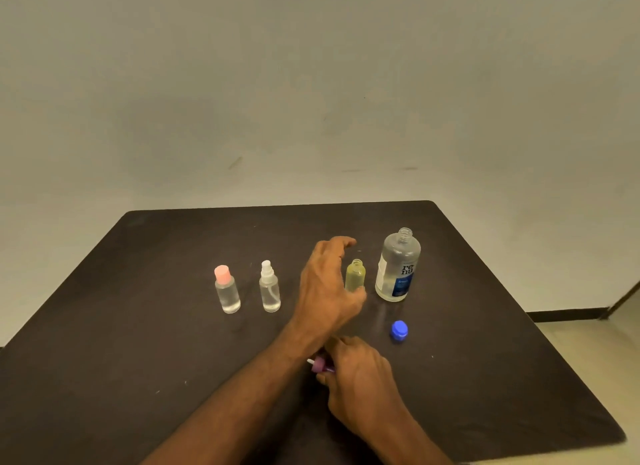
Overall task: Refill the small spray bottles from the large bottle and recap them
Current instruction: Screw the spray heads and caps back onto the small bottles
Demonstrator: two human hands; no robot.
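Note:
On the dark table stand three small bottles and one large one. A yellow-tinted small bottle stands uncapped left of the large clear bottle, which has a blue label and an open neck. My left hand is spread open just beside the yellow bottle, thumb close to its base. My right hand grips a purple spray cap near the table surface. Further left stand a clear bottle with a white sprayer and a clear bottle with a pink cap.
A blue cap lies on the table in front of the large bottle. The table's right edge drops to a pale floor; a plain wall rises behind.

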